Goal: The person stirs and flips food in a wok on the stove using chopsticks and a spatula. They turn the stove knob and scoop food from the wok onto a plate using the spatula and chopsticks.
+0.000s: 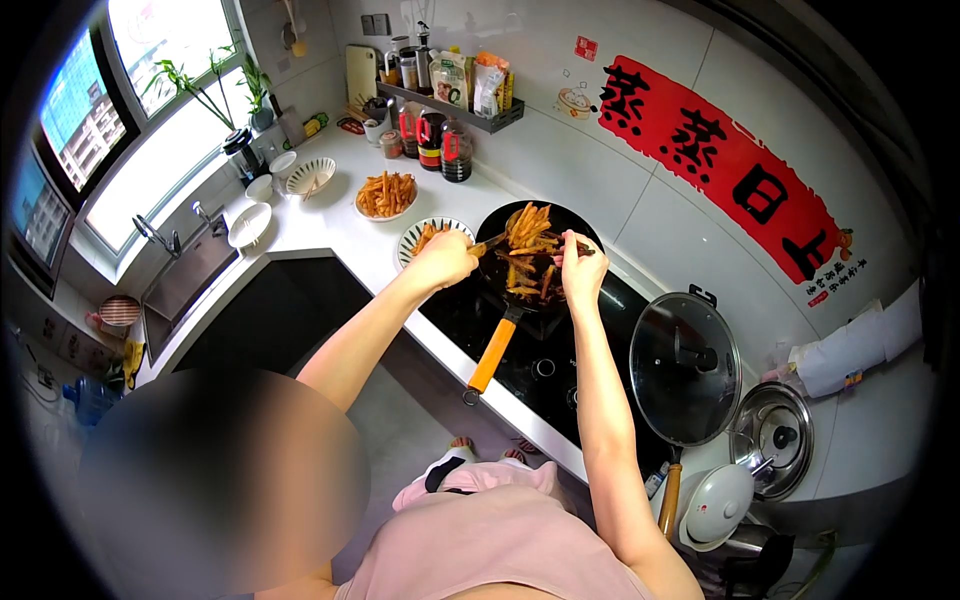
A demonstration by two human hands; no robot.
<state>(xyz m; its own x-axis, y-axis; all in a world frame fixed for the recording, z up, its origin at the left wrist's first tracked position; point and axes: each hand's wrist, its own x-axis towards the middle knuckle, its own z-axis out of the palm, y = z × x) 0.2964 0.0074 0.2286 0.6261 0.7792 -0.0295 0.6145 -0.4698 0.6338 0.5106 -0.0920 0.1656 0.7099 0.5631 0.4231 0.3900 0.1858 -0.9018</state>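
Observation:
Over the stove, my left hand (447, 260) is closed on the handle of a skimmer (490, 243), whose head is over the black pan (498, 290). Fried brown strips (530, 226) are heaped at the skimmer's head, and more strips (524, 282) lie in the pan. My right hand (581, 264) is closed round thin utensils that look like chopsticks, reaching left to the strips. The pan's orange handle (492, 355) points toward me, untouched. Beside the pan, a striped plate (408, 245) holds some strips, partly hidden behind my left hand.
A heaped plate of strips (386, 195) stands farther back on the counter. Bowls (311, 177) and the sink (185, 285) are at the left. Bottles (456, 152) line the wall under a rack (450, 106). A glass lid (686, 368) and a white pot (718, 504) are at the right.

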